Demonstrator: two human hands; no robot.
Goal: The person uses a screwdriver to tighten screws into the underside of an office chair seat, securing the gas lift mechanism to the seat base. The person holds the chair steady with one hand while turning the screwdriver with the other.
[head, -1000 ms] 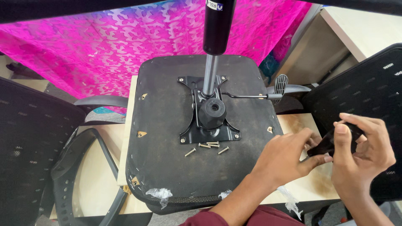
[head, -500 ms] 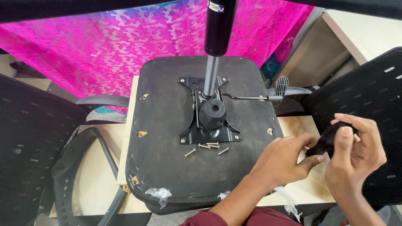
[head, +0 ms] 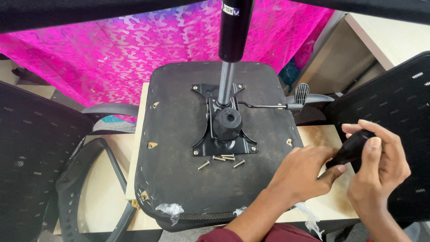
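Right hand wrapped round a black handle, left hand pinched its tip, white label (upper cylinder), four loose screws.

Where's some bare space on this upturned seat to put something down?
On the upturned seat, the wide strip left of the black mounting plate is bare, as is the near edge below the loose screws. It is crowded at the right, where both hands grip a black handle.

black tool mostly hidden by hands, gas cylinder top cut off
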